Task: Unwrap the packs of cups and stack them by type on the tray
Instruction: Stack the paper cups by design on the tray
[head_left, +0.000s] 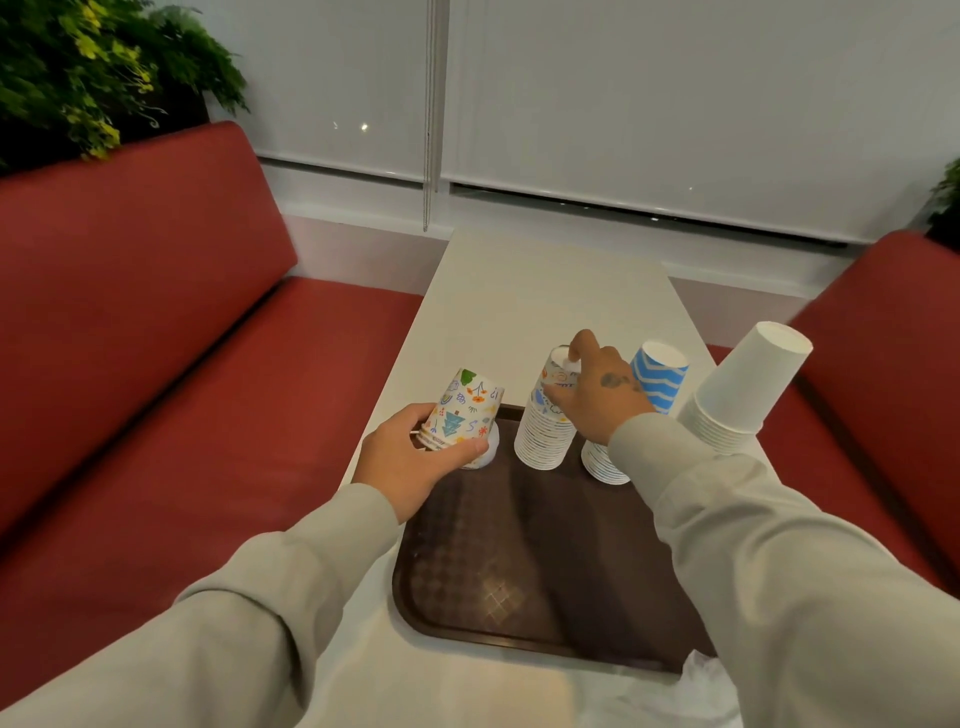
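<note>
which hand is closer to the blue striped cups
Right. The right hand holds the top of the tall patterned stack directly beside the blue striped cups, on their left. The left hand grips a few patterned cups at the tray's left edge, well away.

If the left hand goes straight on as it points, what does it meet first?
The left hand, gripping a few patterned cups, would probably meet the tall patterned stack under the right hand; depth unclear.
</note>
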